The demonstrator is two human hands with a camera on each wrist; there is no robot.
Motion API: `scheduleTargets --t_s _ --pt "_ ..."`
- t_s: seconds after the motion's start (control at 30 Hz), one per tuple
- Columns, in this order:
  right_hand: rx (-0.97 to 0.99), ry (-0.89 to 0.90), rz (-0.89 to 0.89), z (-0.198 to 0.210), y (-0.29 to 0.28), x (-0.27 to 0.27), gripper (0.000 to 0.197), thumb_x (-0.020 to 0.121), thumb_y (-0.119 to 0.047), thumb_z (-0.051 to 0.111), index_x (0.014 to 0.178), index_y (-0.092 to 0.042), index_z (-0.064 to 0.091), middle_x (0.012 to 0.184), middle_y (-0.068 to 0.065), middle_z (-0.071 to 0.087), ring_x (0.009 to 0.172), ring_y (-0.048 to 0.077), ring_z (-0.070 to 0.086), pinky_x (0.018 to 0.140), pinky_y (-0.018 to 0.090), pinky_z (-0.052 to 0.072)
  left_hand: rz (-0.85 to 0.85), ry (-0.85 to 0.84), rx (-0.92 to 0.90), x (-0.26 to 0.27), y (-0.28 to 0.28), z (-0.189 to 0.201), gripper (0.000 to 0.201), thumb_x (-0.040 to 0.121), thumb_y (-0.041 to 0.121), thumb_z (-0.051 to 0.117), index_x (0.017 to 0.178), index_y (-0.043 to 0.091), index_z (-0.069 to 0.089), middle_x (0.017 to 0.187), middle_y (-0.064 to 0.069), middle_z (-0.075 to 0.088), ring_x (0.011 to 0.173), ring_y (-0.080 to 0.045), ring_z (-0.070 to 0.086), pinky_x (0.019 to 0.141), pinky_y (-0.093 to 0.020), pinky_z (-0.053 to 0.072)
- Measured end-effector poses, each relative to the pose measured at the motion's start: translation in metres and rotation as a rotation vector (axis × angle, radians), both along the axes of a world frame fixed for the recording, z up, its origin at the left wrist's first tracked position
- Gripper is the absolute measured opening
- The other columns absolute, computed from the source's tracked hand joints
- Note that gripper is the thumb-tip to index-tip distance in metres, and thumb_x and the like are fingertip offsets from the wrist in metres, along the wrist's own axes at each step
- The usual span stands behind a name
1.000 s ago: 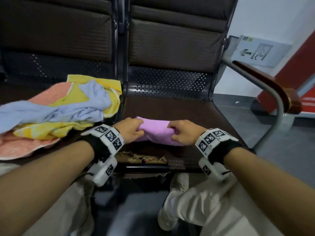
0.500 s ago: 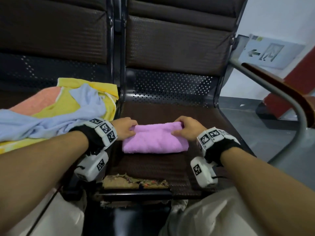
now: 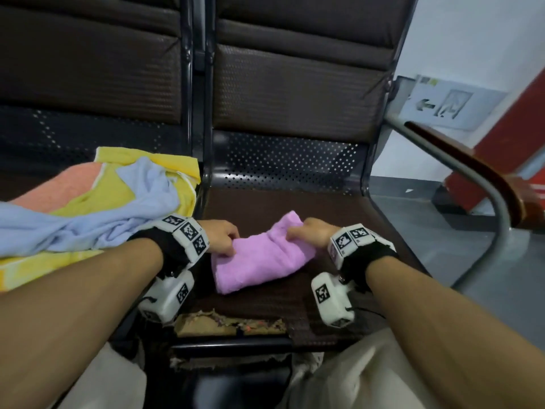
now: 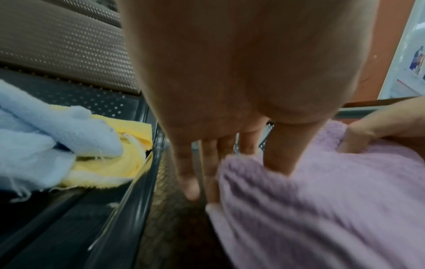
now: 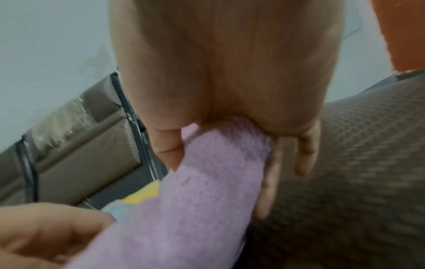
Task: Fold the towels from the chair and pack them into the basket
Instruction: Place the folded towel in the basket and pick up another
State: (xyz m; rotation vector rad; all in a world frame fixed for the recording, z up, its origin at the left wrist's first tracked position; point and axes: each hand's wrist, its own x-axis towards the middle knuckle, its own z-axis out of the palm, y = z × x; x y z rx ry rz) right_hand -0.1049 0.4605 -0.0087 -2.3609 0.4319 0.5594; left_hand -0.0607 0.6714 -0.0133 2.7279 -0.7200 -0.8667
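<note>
Brown mesh covers the chair seat where the work is going on, and the neighbouring seat on the left carries the largest heap: a loose pile of unfolded towels, blue over yellow over orange, none of them touched at this moment. No basket shows in any view, so I cannot say where it stands.

On the right-hand seat lies the pink towel, folded into a thick, narrow bundle. Half a second ago it lay square to the seat edge with both hands at its far corners; now it sits skewed, its right end swung away toward the backrest and raised off the mesh, while its left end lies flat. A second ago it was a tighter roll held close to the front edge, so the last fold has been laid down and the bundle is now being picked up or turned.

The right hand has that raised end pinched, thumb on one face and fingers curled under the other. The left hand rests on the near-left corner; in the wrist view its fingers are nearly straight, thumb pressing into the cloth, steadying rather than clearly gripping.

My reading is that the pink towel's folding is finished and it is about ready for the basket, with three towels waiting.
</note>
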Motion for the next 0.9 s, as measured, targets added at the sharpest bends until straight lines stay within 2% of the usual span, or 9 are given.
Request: scheduleTargets --t_s 0.07,0.13,0.23,0.33,0.43,0.6,0.7,0.77,0.9 --pt "0.043 -0.214 0.043 0.024 0.008 -0.008 0.016 0.082 -0.023 0.065 0.072 -0.016 0.054 0.071 -0.001 0.054 0.064 0.011 0.050 0.053 0.023 0.040 0.041 -0.008 -0.124 -0.007 0.002 0.012 0.061 0.083 0.025 0.067 0.136 0.012 0.040 0.135 -0.006 0.050 0.113 -0.015 0.051 0.094 -0.023 0.041" --pt "0.036 -0.405 0.082 0.052 0.015 -0.019 0.023 0.079 -0.019 0.069 0.074 -0.021 0.047 0.072 -0.006 0.050 0.070 0.010 0.048 0.060 0.026 0.040 0.130 0.005 -0.394 -0.018 0.004 0.032 0.097 0.075 0.027 0.078 0.148 0.013 0.016 0.149 -0.007 0.032 0.133 -0.017 0.037 0.109 -0.028 0.032" --pt "-0.023 -0.554 0.291 0.102 0.028 -0.044 0.029 0.076 -0.014 0.072 0.088 -0.020 0.046 0.074 -0.008 0.049 0.074 0.013 0.047 0.067 0.029 0.039 0.175 0.025 -0.759 -0.040 -0.001 0.075 0.119 0.066 0.018 0.084 0.150 0.021 0.001 0.149 -0.006 0.033 0.131 -0.010 0.036 0.104 -0.022 0.032" --pt "-0.129 -0.698 0.410 0.154 0.035 -0.079 0.034 0.073 -0.012 0.071 0.092 -0.020 0.044 0.073 -0.009 0.052 0.071 0.013 0.048 0.064 0.028 0.039 0.050 -0.026 -0.808 -0.067 -0.008 0.121 0.097 0.063 0.012 0.085 0.142 0.019 0.030 0.127 0.001 0.056 0.113 -0.009 0.055 0.091 -0.017 0.046" --pt "-0.160 -0.824 0.360 0.192 0.029 -0.117 0.036 0.071 -0.011 0.070 0.098 -0.021 0.048 0.082 -0.003 0.059 0.073 0.014 0.051 0.068 0.028 0.043 -0.057 -0.065 -0.797 -0.097 -0.013 0.158 0.046 0.068 0.010 0.082 0.107 0.023 0.061 0.101 0.006 0.068 0.091 -0.004 0.063 0.074 -0.010 0.052" --pt "-0.069 -0.929 0.186 0.218 -0.004 -0.174 0.030 0.073 -0.009 0.068 0.097 -0.022 0.056 0.089 -0.003 0.063 0.083 0.014 0.059 0.072 0.027 0.048 -0.105 -0.031 -0.772 -0.137 -0.031 0.183 0.031 0.081 0.014 0.070 0.110 0.020 0.060 0.100 0.008 0.066 0.083 0.002 0.061 0.065 -0.007 0.049" --pt "0.100 -0.957 0.044 0.215 -0.034 -0.211 0.025 0.075 -0.004 0.064 0.087 -0.026 0.057 0.085 -0.008 0.062 0.082 0.010 0.057 0.072 0.027 0.047 -0.141 -0.086 -0.592 -0.163 -0.050 0.188 0.018 0.087 0.017 0.060 0.105 0.015 0.061 0.099 -0.003 0.065 0.076 -0.009 0.060 0.057 -0.014 0.048" --pt "0.153 -0.965 -0.055 0.206 -0.055 -0.238 0.021 0.071 -0.012 0.064 0.081 -0.029 0.059 0.084 -0.011 0.063 0.079 0.005 0.057 0.070 0.025 0.046 -0.154 -0.127 -0.492 -0.181 -0.069 0.189 0.012 0.087 0.021 0.058 0.095 0.015 0.063 0.099 -0.008 0.066 0.079 -0.014 0.059 0.063 -0.021 0.048" --pt "0.249 -1.048 -0.312 0.175 -0.100 -0.291 0.014 0.061 -0.021 0.063 0.074 -0.027 0.064 0.079 -0.011 0.064 0.076 0.001 0.054 0.069 0.020 0.042 -0.233 -0.118 -0.391 -0.217 -0.126 0.176 0.033 0.080 0.038 0.054 0.093 0.009 0.063 0.098 -0.014 0.066 0.079 -0.018 0.056 0.075 -0.030 0.049"
